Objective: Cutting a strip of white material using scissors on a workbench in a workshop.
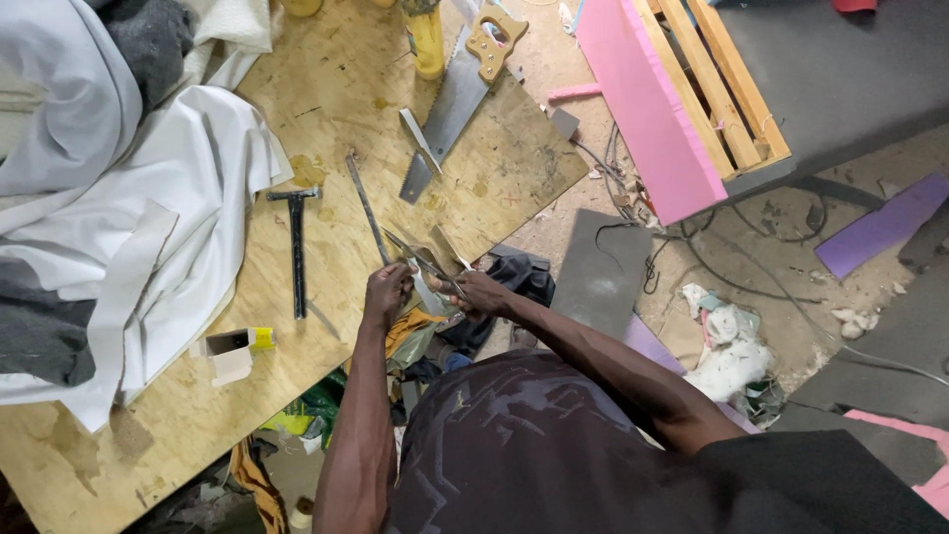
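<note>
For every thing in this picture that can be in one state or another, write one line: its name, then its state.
scissors: blades open, held by both hands at the board's edge
left hand: closed on the scissors
right hand: closed on the scissors
hammer: lying flat on the plywood board, untouched
handsaw: lying flat, untouched
white fabric: crumpled, draped over the board
small box: lying on its side, end open

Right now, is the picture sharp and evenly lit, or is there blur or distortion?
Head view: even, soft light with no hard shadows; the hammer and saw are sharp; both hands are slightly soft; wide lens bends the table edges; no strong glare.
</note>
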